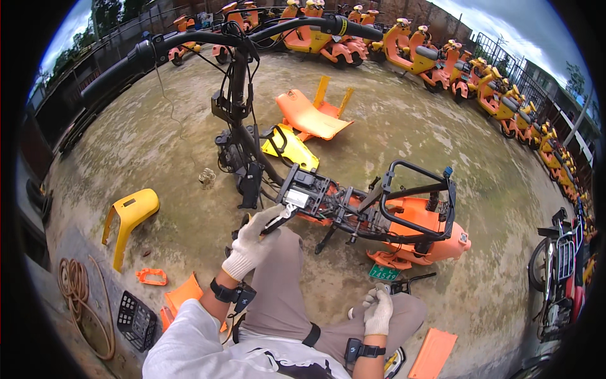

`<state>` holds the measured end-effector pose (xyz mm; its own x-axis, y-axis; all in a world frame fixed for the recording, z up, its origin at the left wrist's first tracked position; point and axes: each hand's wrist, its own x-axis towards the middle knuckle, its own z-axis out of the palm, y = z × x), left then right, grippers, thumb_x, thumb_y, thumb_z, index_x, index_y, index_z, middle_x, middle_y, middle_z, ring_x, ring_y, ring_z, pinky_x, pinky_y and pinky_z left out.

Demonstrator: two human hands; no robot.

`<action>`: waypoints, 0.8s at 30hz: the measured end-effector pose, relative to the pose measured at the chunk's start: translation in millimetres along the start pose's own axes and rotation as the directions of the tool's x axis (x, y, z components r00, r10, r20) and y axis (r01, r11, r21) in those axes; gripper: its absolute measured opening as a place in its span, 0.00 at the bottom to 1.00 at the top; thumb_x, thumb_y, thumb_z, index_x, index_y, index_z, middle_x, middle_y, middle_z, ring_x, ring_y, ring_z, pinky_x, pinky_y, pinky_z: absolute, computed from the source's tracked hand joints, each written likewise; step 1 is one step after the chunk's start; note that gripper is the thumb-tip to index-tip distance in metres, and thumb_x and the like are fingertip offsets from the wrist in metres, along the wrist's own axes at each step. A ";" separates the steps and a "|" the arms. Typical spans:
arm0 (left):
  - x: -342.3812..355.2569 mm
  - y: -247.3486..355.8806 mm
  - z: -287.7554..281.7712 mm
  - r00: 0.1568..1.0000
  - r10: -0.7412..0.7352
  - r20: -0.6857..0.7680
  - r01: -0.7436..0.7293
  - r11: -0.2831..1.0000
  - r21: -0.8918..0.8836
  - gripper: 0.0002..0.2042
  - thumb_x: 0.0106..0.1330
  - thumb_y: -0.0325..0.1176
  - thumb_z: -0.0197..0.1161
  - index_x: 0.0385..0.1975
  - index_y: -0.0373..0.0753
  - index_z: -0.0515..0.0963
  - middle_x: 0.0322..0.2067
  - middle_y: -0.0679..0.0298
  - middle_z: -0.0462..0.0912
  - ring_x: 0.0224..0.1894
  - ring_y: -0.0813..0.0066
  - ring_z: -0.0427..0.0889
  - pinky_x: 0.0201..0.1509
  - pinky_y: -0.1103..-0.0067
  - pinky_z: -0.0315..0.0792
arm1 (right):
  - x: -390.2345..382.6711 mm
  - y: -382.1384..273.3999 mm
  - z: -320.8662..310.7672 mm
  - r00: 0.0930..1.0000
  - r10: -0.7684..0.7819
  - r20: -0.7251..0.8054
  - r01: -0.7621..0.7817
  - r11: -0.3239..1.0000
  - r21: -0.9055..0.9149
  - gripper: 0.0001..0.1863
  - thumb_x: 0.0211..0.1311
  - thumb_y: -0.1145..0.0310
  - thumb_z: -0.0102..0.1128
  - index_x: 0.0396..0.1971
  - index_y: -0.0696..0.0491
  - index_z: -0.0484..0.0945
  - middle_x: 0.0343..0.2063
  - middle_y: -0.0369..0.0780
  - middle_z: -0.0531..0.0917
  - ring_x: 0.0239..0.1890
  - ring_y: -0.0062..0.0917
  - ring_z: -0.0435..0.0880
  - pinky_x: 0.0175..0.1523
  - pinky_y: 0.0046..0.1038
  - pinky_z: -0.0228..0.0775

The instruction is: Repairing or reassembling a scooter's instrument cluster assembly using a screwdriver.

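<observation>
My left hand (251, 247), in a white knit glove, is closed around a hand tool (279, 220) with a dark handle and a silver head. The tool's head touches or lies just in front of the silver-topped box (297, 198) on a stripped scooter frame (353, 218). Which kind of tool it is, I cannot make out. My right hand (379, 311), gloved too, rests by my right knee with its fingers curled in. Whatever lies inside those fingers, if anything, is hidden. The handlebar (278, 28) rises above the frame with loose cables around its stem.
Orange and yellow body panels (315, 117) lie beyond the frame, with a yellow fender-like piece (136, 205) at left. A black crate (136, 321) and coiled hose (74, 284) sit lower left. An orange panel (433, 354) is near my right knee. Parked scooters (435, 60) line the wall.
</observation>
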<state>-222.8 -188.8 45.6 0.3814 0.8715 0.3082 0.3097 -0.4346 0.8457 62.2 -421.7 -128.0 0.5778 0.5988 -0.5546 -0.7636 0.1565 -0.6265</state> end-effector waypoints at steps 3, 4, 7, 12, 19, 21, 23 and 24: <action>-3.6 -13.2 3.1 0.995 -0.046 -0.091 0.049 0.999 0.024 0.25 0.65 0.22 0.61 0.64 0.41 0.73 0.55 0.60 0.82 0.56 0.75 0.80 0.62 0.77 0.71 | -0.8 1.0 1.1 1.000 -0.013 0.015 0.014 1.000 -0.028 0.22 0.71 0.72 0.49 0.63 0.54 0.67 0.34 0.41 0.82 0.26 0.24 0.78 0.25 0.24 0.68; -3.8 -16.1 3.8 0.988 -0.103 -0.116 0.099 0.994 -0.038 0.24 0.65 0.20 0.59 0.63 0.41 0.74 0.55 0.62 0.81 0.55 0.77 0.80 0.62 0.78 0.71 | -1.1 1.2 1.8 1.000 -0.003 0.027 0.003 1.000 -0.012 0.22 0.71 0.72 0.49 0.63 0.54 0.67 0.34 0.41 0.83 0.26 0.24 0.78 0.26 0.24 0.68; -2.0 -25.4 4.1 0.982 -0.109 -0.151 0.088 0.986 -0.141 0.22 0.64 0.19 0.62 0.58 0.40 0.77 0.51 0.57 0.82 0.52 0.66 0.82 0.61 0.75 0.72 | -1.2 1.9 4.9 0.999 -0.003 0.052 0.002 1.000 0.021 0.21 0.71 0.73 0.49 0.63 0.54 0.67 0.36 0.41 0.83 0.28 0.24 0.80 0.26 0.23 0.70; -0.7 -43.6 -2.1 0.971 -0.012 -0.237 0.003 0.999 -0.041 0.23 0.57 0.13 0.64 0.52 0.39 0.83 0.54 0.60 0.79 0.60 0.71 0.76 0.59 0.77 0.75 | -3.1 4.4 8.3 0.995 -0.043 0.088 0.046 0.999 -0.025 0.23 0.69 0.77 0.53 0.63 0.56 0.67 0.41 0.42 0.83 0.33 0.23 0.82 0.31 0.23 0.75; 2.3 -48.2 -4.4 0.947 -0.294 -0.129 0.235 0.908 -0.347 0.23 0.61 0.13 0.61 0.57 0.35 0.79 0.58 0.58 0.78 0.56 0.69 0.80 0.59 0.76 0.77 | -3.8 11.1 11.9 0.986 -0.051 0.160 0.078 0.982 -0.173 0.29 0.67 0.79 0.54 0.68 0.59 0.62 0.46 0.43 0.83 0.39 0.25 0.85 0.38 0.23 0.79; 3.3 -46.0 -2.3 0.958 -0.284 -0.030 0.173 0.661 -0.730 0.24 0.65 0.16 0.60 0.63 0.36 0.74 0.57 0.57 0.79 0.55 0.67 0.81 0.58 0.70 0.79 | -5.9 10.0 11.7 0.987 -0.046 0.155 0.076 0.978 -0.196 0.28 0.67 0.78 0.54 0.67 0.58 0.63 0.46 0.42 0.83 0.39 0.26 0.86 0.38 0.24 0.79; 4.8 -42.9 -0.1 0.961 -0.274 -0.033 0.144 0.598 -0.788 0.23 0.70 0.22 0.61 0.65 0.35 0.69 0.56 0.56 0.79 0.55 0.64 0.81 0.57 0.63 0.82 | -7.6 9.5 11.4 0.988 -0.037 0.148 0.065 0.980 -0.188 0.28 0.67 0.77 0.54 0.67 0.58 0.64 0.46 0.42 0.83 0.38 0.26 0.86 0.37 0.24 0.79; 5.8 -41.4 0.6 0.974 -0.223 -0.045 0.108 0.626 -0.772 0.23 0.71 0.24 0.61 0.66 0.35 0.68 0.56 0.56 0.79 0.55 0.65 0.82 0.56 0.63 0.83 | -6.9 9.3 11.8 0.989 -0.031 0.146 0.059 0.979 -0.195 0.28 0.68 0.76 0.54 0.67 0.58 0.64 0.46 0.42 0.83 0.39 0.26 0.86 0.38 0.24 0.79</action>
<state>-232.8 -165.9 12.1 0.2628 0.9559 0.1309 -0.4378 -0.0028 0.8991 47.7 -415.1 -123.6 0.5530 0.7018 -0.4492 -0.6571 0.0358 -0.7530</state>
